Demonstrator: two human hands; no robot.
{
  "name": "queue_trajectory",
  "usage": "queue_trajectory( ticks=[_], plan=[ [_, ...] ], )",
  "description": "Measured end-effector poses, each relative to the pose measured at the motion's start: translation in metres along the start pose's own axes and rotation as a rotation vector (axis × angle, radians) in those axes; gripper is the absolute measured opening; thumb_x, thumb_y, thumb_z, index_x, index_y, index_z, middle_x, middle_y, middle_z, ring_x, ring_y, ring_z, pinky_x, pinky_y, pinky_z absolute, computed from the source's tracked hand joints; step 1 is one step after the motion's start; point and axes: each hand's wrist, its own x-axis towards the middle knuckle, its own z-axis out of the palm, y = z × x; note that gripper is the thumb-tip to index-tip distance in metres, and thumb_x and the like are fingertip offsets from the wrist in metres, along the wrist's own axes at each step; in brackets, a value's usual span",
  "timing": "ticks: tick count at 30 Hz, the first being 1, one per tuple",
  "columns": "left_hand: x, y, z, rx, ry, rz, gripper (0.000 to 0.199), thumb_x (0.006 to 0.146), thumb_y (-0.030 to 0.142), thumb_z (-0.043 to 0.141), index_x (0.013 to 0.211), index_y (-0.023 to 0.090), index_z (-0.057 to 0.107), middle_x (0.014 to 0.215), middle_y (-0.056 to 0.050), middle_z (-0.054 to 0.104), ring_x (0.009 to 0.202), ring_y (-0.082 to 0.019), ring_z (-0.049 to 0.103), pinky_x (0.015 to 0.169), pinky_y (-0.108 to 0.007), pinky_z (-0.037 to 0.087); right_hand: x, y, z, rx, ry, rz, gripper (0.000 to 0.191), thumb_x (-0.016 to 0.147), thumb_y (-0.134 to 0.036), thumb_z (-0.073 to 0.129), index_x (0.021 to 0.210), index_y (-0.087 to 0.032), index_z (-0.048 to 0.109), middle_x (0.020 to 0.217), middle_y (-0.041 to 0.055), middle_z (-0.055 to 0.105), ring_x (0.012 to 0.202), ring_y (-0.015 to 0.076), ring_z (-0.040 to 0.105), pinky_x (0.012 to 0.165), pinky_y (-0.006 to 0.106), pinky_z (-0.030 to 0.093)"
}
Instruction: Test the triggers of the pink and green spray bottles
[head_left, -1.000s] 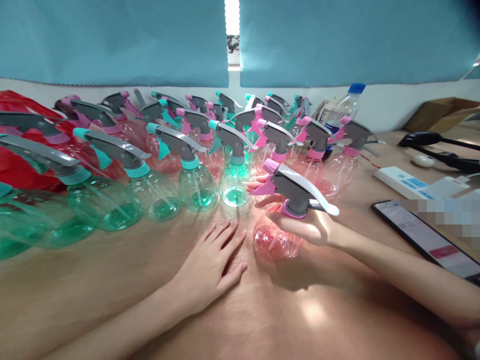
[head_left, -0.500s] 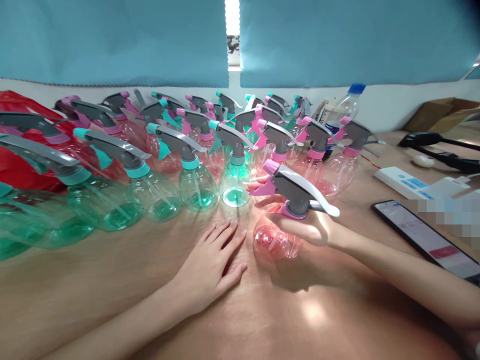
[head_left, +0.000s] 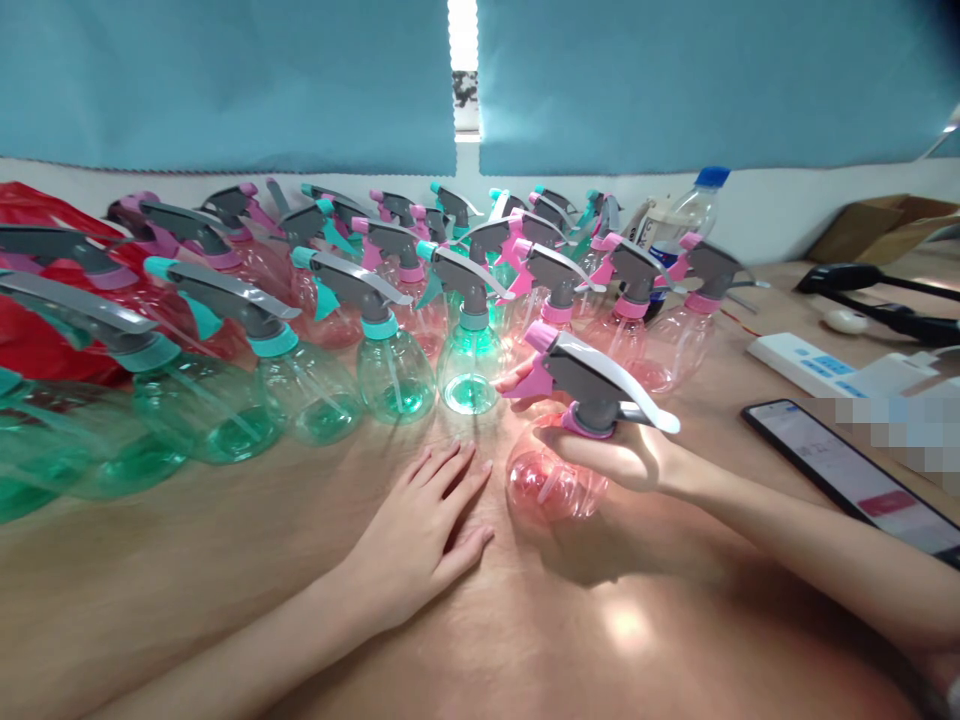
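Note:
My right hand point(head_left: 630, 455) is wrapped around the upper body of a pink spray bottle point(head_left: 551, 485), just below its collar. The thumb side crosses the front, and the fingers are partly hidden behind the bottle and its pink trigger. This bottle stands on the wooden table with its grey head and pink nozzle pointing left. My left hand point(head_left: 427, 530) lies flat on the table to the left of it, fingers stretched out and holding nothing. Closest beyond my hands stands a green spray bottle point(head_left: 471, 370) with a turquoise nozzle.
Several more green and pink spray bottles point(head_left: 397, 375) stand in rows across the back and left. A red plastic bag point(head_left: 45, 330) is at the far left. On the right are a phone point(head_left: 847, 470), a white power strip point(head_left: 810, 365), a cardboard box point(head_left: 877, 230) and a blue-capped bottle point(head_left: 701, 205).
The fingers of my right hand have drawn in slightly behind the pink spray bottle. The bottle and my left hand stay where they were.

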Motion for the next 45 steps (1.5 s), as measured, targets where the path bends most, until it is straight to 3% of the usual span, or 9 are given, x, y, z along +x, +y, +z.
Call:
queue_trajectory(
  ticks=[6,14,16,18,22,26,31,38,45],
  plan=[
    [0.0008,-0.0007,-0.0003,-0.011,0.011,-0.003,0.055,0.095,0.045,0.044,0.142,0.015,0.041,0.148,-0.013,0.037,0.138,-0.028,0.031,0.111,-0.05,0.026,-0.0033,0.002,0.0008,-0.009,0.001,-0.009,0.027,0.064,-0.011,0.046,0.054,-0.022,0.023,0.05,-0.0055,0.024,0.044,0.0086,0.023,0.037,0.023,0.02],
    [0.0006,-0.0007,-0.0006,-0.029,0.008,-0.008,0.055,0.095,0.044,0.045,0.142,0.017,0.041,0.148,-0.012,0.037,0.138,-0.028,0.031,0.111,-0.05,0.026,-0.0025,0.0013,0.0007,0.008,-0.001,0.016,0.026,0.065,-0.016,0.047,0.056,-0.023,0.024,0.051,-0.0055,0.024,0.044,0.0093,0.022,0.039,0.025,0.019],
    [0.0002,-0.0008,0.0001,-0.031,0.012,-0.006,0.055,0.095,0.044,0.045,0.142,0.016,0.04,0.149,-0.013,0.037,0.138,-0.029,0.031,0.111,-0.05,0.026,-0.0014,0.0014,0.0007,0.018,-0.002,0.043,0.026,0.065,-0.017,0.049,0.055,-0.023,0.025,0.05,-0.0052,0.025,0.044,0.0101,0.024,0.038,0.025,0.023],
    [0.0001,-0.0008,0.0007,-0.033,0.019,-0.003,0.054,0.095,0.043,0.045,0.142,0.016,0.04,0.148,-0.013,0.037,0.137,-0.029,0.031,0.111,-0.05,0.027,-0.0007,0.0022,0.0009,0.049,-0.026,0.055,0.021,0.064,-0.018,0.049,0.056,-0.024,0.031,0.051,-0.0038,0.035,0.046,0.0121,0.036,0.041,0.026,0.035],
    [0.0003,-0.001,0.0011,-0.033,0.032,0.002,0.054,0.095,0.042,0.046,0.141,0.015,0.042,0.148,-0.013,0.038,0.137,-0.03,0.033,0.111,-0.05,0.026,0.0003,0.0012,0.0014,0.102,-0.046,0.008,0.012,0.065,-0.016,0.048,0.071,-0.025,0.053,0.072,0.0012,0.061,0.07,0.0201,0.061,0.066,0.035,0.054],
    [0.0006,-0.001,0.0002,-0.027,0.031,0.004,0.054,0.094,0.043,0.046,0.141,0.015,0.042,0.148,-0.014,0.038,0.137,-0.03,0.033,0.111,-0.05,0.027,0.0015,-0.0019,0.0015,0.1,-0.034,0.008,0.036,0.064,-0.015,0.048,0.095,-0.027,0.061,0.08,0.0021,0.068,0.08,0.0237,0.066,0.073,0.038,0.056],
    [0.0004,-0.001,0.0015,-0.011,0.03,0.004,0.054,0.095,0.043,0.045,0.141,0.015,0.042,0.148,-0.014,0.038,0.137,-0.029,0.032,0.111,-0.05,0.027,0.0017,-0.0018,0.0022,0.113,-0.046,0.035,0.046,0.066,-0.014,0.048,0.108,-0.027,0.061,0.085,0.0028,0.07,0.083,0.0243,0.068,0.073,0.038,0.057],
    [-0.0005,-0.0014,0.0017,-0.025,0.033,-0.001,0.055,0.095,0.044,0.045,0.142,0.017,0.04,0.148,-0.013,0.037,0.137,-0.028,0.032,0.111,-0.049,0.027,0.0001,-0.0008,0.0026,0.091,-0.038,0.053,0.05,0.066,-0.015,0.05,0.115,-0.025,0.059,0.087,0.0035,0.07,0.072,0.023,0.067,0.063,0.037,0.056],
    [-0.0005,0.0004,0.0004,-0.023,0.019,-0.001,0.054,0.094,0.043,0.046,0.141,0.016,0.041,0.148,-0.013,0.038,0.137,-0.029,0.032,0.111,-0.05,0.027,0.0015,-0.0013,0.0037,0.125,-0.027,0.067,0.051,0.064,-0.016,0.05,0.113,-0.026,0.058,0.096,0.0045,0.071,0.079,0.0229,0.067,0.066,0.036,0.056]
  ],
)
